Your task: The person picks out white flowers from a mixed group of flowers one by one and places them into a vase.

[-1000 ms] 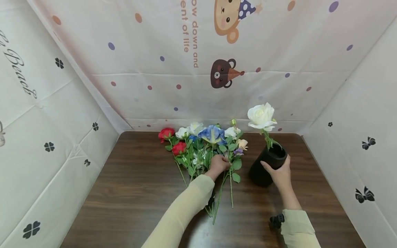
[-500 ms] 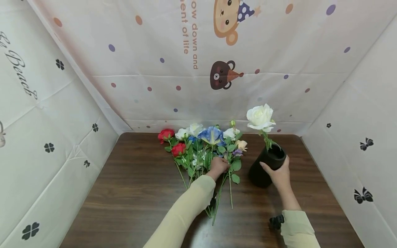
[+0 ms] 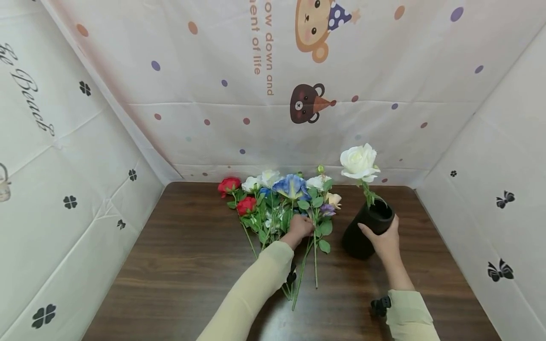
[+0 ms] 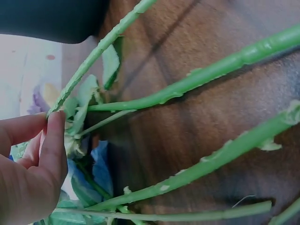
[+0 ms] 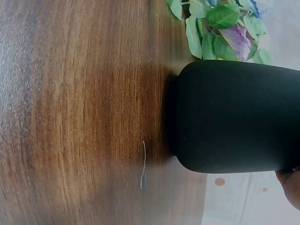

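Tabletop: dark brown wood grain, rounded far corners, soft sheen along the near side. Rear wall covering: pale, creased horizontally, coloured dots, brown bear head in orange party hat, sideways lettering. Left wall covering: off-white, creased, black clovers, script reading "Beach". Right wall covering: off-white, black bows. Lighting: even, diffuse.
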Demonstrator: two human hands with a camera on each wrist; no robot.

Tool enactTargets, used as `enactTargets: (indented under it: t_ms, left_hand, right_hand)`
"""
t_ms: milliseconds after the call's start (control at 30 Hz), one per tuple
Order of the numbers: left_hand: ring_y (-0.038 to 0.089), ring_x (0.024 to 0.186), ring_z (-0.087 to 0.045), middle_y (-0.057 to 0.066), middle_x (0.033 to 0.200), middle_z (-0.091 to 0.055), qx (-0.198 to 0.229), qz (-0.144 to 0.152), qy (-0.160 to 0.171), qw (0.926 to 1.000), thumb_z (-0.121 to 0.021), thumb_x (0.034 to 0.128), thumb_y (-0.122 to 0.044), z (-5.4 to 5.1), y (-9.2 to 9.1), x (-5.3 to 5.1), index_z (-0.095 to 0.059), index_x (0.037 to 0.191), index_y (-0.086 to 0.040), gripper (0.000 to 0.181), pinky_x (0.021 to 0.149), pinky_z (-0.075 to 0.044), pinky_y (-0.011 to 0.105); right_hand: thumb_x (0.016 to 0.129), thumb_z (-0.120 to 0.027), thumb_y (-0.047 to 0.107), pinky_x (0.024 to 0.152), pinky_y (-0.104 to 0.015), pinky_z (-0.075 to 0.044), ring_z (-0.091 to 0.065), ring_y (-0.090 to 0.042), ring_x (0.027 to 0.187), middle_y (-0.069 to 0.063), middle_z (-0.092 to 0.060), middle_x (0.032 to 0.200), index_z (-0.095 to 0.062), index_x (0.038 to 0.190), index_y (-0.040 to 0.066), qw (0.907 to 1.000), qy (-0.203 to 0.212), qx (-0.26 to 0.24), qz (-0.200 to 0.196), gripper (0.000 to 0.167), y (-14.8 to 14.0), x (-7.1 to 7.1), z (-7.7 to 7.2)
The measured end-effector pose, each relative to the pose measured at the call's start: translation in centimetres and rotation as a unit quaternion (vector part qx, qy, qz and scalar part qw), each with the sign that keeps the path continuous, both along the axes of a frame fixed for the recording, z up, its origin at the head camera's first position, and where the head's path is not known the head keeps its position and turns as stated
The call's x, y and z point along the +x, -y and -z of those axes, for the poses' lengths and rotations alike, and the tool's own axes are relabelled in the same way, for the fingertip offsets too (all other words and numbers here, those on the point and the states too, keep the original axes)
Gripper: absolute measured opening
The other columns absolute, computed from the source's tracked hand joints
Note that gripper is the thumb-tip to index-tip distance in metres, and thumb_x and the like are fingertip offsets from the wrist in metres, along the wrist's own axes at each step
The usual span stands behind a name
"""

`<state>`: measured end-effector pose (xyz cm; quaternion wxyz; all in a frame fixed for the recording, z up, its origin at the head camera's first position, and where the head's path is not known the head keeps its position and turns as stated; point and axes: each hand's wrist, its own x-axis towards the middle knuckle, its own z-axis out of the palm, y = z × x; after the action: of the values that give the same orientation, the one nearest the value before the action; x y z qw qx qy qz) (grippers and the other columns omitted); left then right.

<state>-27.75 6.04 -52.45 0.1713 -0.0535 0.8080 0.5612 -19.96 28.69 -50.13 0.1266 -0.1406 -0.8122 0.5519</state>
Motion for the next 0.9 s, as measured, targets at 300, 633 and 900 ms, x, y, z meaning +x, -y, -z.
enactTargets:
  t_ms: [300,633,900]
  left_hand:
    - [0.026,0.082,-0.076,0.022,0.124,-0.071,0.042,0.009,-0.007,0.9990,-0.064,0.0944,0.004,-0.8,0.6,0.2,-0.075,0.112,0.007,0.021,0.082,-0.064,0.040]
    - [0.024,0.072,-0.071,0.019,0.117,-0.075,0.032,0.020,-0.029,0.9989,-0.064,0.0941,0.002,-2.0,1.0,0.4,-0.076,0.114,0.003,0.023,0.066,-0.056,0.035]
    - [0.028,0.087,-0.076,0.019,0.124,-0.071,0.039,0.008,-0.040,0.9984,-0.063,0.0965,0.000,-2.9,1.5,0.4,-0.075,0.117,0.003,0.024,0.084,-0.063,0.043]
  right_hand:
    - [0.089,-0.079,0.020,0.124,-0.065,-0.023,-0.025,-0.044,0.155,-0.020,-0.018,0.169,-0.003,0.165,0.011,1.0000,-0.002,0.002,0.003,0.108,0.1,0.0,-0.1]
    - [0.090,-0.078,0.021,0.123,-0.066,-0.023,-0.024,-0.044,0.155,-0.019,-0.016,0.169,-0.003,0.165,0.013,1.0000,-0.001,0.003,0.001,0.107,0.2,0.0,-0.1]
    - [0.089,-0.079,0.019,0.123,-0.065,-0.023,-0.025,-0.044,0.154,-0.020,-0.018,0.168,-0.005,0.165,0.012,1.0000,-0.006,0.002,0.001,0.106,0.1,0.0,-0.1]
